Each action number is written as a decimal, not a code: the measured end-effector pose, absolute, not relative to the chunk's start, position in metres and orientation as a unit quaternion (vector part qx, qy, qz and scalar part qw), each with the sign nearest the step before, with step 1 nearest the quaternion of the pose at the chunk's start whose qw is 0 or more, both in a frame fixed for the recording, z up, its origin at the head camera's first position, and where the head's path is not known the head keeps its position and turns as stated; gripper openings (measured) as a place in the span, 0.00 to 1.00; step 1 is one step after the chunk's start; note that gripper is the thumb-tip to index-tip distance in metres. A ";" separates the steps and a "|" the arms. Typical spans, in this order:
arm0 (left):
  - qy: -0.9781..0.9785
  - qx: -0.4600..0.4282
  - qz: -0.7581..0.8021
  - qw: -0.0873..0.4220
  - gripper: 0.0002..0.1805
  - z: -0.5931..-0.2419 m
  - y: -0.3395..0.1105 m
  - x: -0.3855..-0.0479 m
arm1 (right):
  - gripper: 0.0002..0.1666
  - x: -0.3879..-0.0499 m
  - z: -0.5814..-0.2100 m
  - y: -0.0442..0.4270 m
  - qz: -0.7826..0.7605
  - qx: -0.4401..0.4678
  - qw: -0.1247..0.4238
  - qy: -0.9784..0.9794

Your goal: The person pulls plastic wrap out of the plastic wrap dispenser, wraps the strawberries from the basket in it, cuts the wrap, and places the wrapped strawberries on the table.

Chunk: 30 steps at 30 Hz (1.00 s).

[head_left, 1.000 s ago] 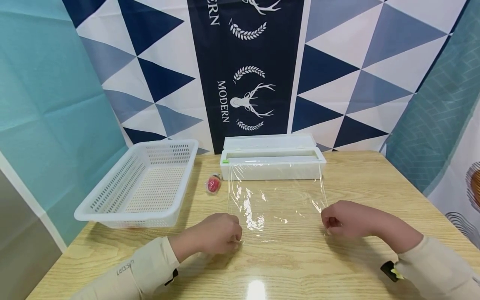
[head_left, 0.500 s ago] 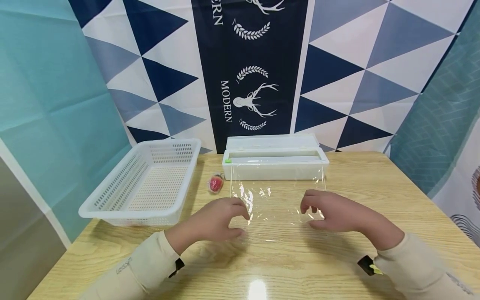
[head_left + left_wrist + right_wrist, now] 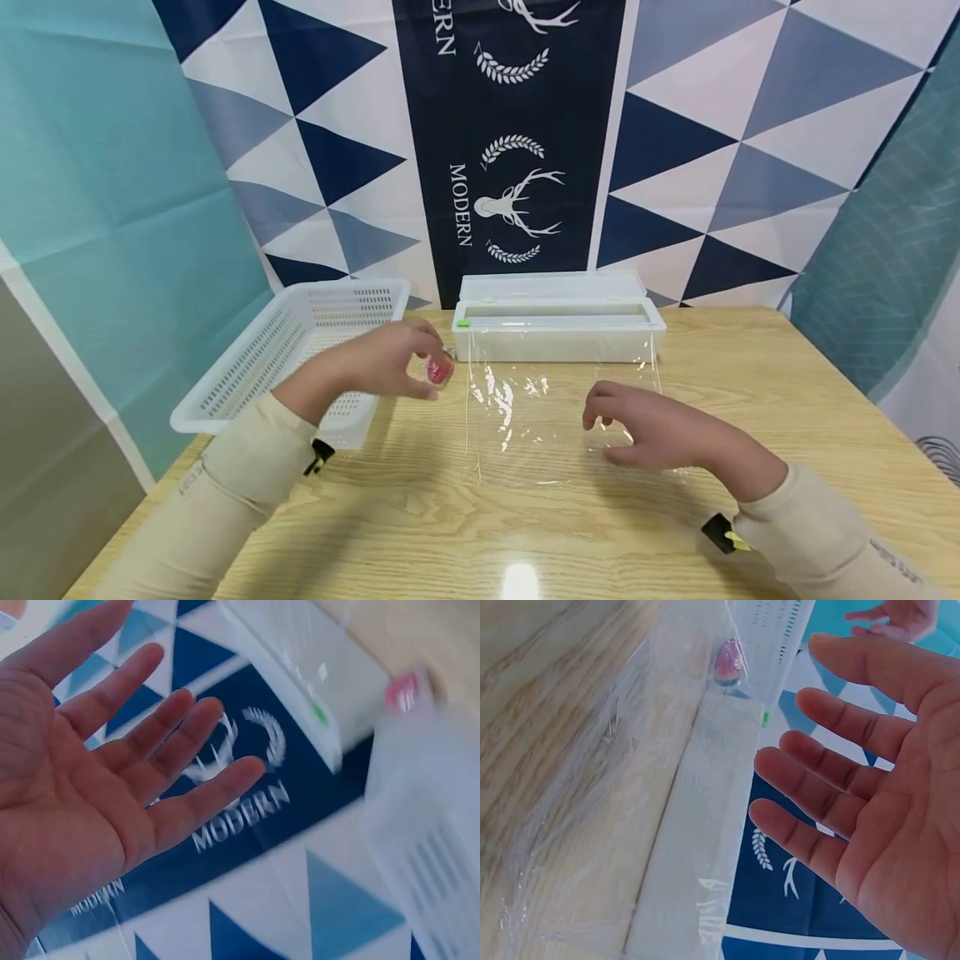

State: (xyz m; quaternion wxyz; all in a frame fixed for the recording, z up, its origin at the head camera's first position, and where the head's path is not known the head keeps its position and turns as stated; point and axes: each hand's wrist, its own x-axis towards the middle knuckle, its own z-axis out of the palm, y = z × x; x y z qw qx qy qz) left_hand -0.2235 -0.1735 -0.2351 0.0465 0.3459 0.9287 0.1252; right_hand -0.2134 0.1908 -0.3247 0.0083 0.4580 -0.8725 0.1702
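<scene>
A sheet of clear cling film runs from a long white dispenser box with its lid up, and lies toward the front over the wooden table. My left hand hovers with parted fingers beside a small red, fruit-like thing in clear wrap, which it partly covers in the head view. No contact with it can be made out. Over the right part of the film my right hand is held with loosely bent, spread fingers. Both wrist views show bare palms, the left hand and the right hand.
At the left stands a white slotted plastic basket, partly behind my left forearm. A green tab marks the box's left corner. Patterned cloth hangs behind the table.
Both hands have let go of the film's front corners. My left hand has moved up and left to the red thing; the right has moved slightly inward and its fingers have spread.
</scene>
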 end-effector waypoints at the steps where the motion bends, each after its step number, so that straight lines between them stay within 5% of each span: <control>1: 0.935 0.331 0.119 0.057 0.15 -0.231 -0.178 -0.229 | 0.15 -0.213 -0.325 0.191 0.170 0.457 0.007 -0.873; 7: 0.963 0.212 0.083 0.145 0.14 -0.215 -0.215 -0.262 | 0.14 -0.213 -0.327 0.193 0.175 0.447 -0.002 -0.877; 17: 0.929 -0.029 0.118 0.350 0.36 -0.238 -0.296 -0.307 | 0.12 -0.214 -0.329 0.195 0.182 0.446 -0.017 -0.876; 23: 0.890 -0.236 0.227 0.317 0.51 -0.258 -0.330 -0.292 | 0.12 -0.214 -0.331 0.196 0.183 0.449 -0.017 -0.874; 27: 0.882 -0.314 0.267 0.227 0.63 -0.267 -0.337 -0.278 | 0.12 -0.214 -0.330 0.198 0.182 0.451 -0.012 -0.874; 30: 0.882 -0.312 0.273 0.225 0.66 -0.271 -0.336 -0.276 | 0.12 -0.215 -0.330 0.199 0.182 0.450 -0.012 -0.874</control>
